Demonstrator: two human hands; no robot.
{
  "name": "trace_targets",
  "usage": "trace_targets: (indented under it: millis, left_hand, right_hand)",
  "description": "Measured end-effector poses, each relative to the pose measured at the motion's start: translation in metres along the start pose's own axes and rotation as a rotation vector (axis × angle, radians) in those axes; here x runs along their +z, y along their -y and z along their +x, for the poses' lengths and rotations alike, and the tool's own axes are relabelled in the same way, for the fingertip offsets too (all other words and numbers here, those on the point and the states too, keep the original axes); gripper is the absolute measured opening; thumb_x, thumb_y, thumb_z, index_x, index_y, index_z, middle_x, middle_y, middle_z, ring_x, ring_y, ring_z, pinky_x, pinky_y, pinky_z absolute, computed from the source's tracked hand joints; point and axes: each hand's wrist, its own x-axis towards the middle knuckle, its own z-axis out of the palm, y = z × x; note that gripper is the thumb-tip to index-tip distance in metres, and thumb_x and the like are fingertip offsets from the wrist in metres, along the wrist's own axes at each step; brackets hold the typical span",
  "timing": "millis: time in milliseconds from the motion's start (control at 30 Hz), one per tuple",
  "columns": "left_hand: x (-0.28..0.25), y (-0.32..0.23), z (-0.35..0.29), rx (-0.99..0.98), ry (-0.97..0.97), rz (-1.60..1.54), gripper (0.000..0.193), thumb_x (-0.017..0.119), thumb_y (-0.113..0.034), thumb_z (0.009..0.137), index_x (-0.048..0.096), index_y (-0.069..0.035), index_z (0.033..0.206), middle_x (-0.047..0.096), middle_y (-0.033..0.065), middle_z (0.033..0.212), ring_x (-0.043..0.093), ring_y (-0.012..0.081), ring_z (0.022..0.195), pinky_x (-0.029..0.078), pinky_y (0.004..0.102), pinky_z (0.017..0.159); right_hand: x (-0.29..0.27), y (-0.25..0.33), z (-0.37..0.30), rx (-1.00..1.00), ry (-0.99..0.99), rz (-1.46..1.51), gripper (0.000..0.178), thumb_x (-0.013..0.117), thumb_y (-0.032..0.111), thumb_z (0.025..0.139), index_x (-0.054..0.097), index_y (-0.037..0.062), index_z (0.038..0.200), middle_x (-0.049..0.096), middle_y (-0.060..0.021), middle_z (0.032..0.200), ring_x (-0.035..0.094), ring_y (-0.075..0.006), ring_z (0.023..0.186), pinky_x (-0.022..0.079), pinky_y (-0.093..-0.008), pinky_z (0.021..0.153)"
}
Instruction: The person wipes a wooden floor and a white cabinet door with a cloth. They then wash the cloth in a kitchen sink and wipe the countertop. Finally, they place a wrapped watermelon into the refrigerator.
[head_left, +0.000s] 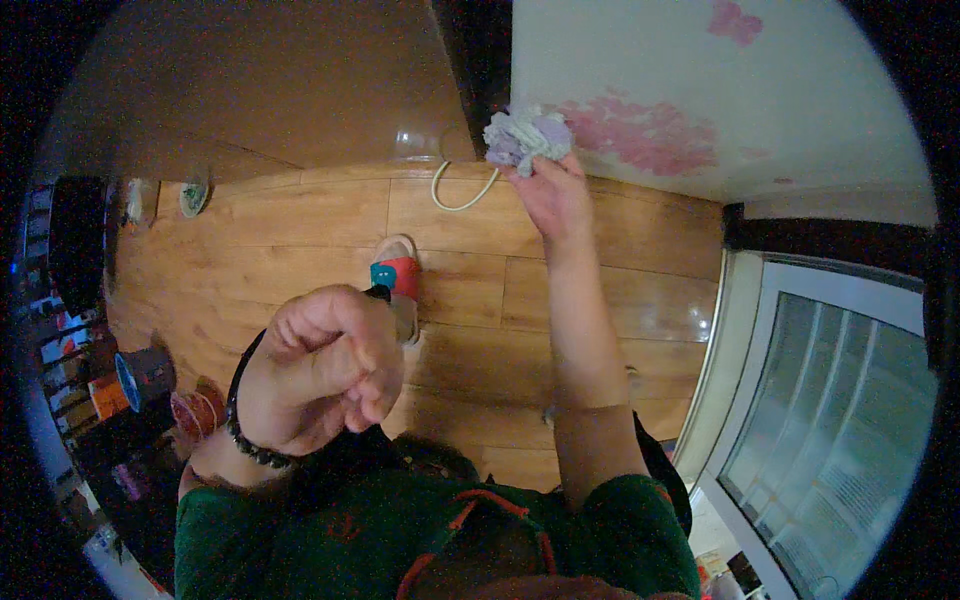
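My right hand [556, 200] reaches forward, its fingers closed around a crumpled pale lilac and whitish cloth [527, 140]. The cloth is against the dark vertical edge [483, 75] beside a white panel [820, 110] with pink flower patterns [640, 130]. Whether it presses on the edge or only hovers close, I cannot tell. Near the camera my left hand [325, 370] is raised with its fingers curled in, and I see nothing in it. A dark beaded bracelet [258, 450] circles that wrist. Beyond the left hand, a foot in a red and teal slipper [398, 275] stands on the floor.
A pale looped cord or hose [463, 207] lies on the wooden floor [270, 240] by a brown panel [280, 80]. Crowded shelves [65, 350] line the left, with a blue-rimmed container [130, 380] in front. A white-framed glass door [830, 400] is at the right.
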Motion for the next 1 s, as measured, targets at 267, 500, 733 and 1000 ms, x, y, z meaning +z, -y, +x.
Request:
trace_targets:
  millis: [267,500,733,1000]
  left_hand:
    - [-0.021,0.005,-0.023,0.029,0.088,-0.088,0.009,0.054,-0.012,0.086,0.055,-0.003,0.084,0.056,0.0051,0.068,0.054,0.0114,0.06,0.041,0.0191,0.048]
    - [-0.013,0.002,-0.028,0.014,0.148,-0.058,0.01,0.056,-0.014,0.086,0.056,-0.004,0.087,0.057,0.0033,0.071,0.055,0.0094,0.061,0.042,0.0188,0.051]
    - [-0.015,0.0,-0.035,0.049,0.166,-0.062,0.011,0.057,-0.014,0.085,0.055,-0.004,0.084,0.058,0.0047,0.068,0.057,0.011,0.059,0.043,0.0183,0.048]
    - [-0.015,-0.01,-0.044,0.047,0.191,-0.114,0.011,0.057,-0.014,0.085,0.055,-0.003,0.085,0.058,0.0056,0.068,0.058,0.0109,0.058,0.045,0.0187,0.048]
  right_hand:
    - [0.054,0.013,-0.031,0.025,-0.118,-0.562,0.039,0.052,-0.011,0.07,0.053,0.0047,0.105,0.056,-0.0106,0.104,0.052,-0.0276,0.102,0.043,-0.0414,0.088]
    - [0.068,0.075,-0.006,-0.247,0.18,-1.739,0.035,0.049,-0.012,0.065,0.056,0.0047,0.095,0.056,-0.0072,0.09,0.054,-0.0195,0.091,0.042,-0.0291,0.08]
    - [0.224,0.132,0.022,-0.973,0.059,-2.049,0.033,0.055,0.0,0.065,0.054,0.0061,0.097,0.055,-0.0146,0.092,0.053,-0.0309,0.084,0.043,-0.0382,0.077]
    - [0.245,0.105,0.048,-1.676,0.005,-2.154,0.031,0.062,0.002,0.065,0.062,0.0044,0.095,0.051,-0.0164,0.099,0.048,-0.0301,0.094,0.041,-0.0367,0.083]
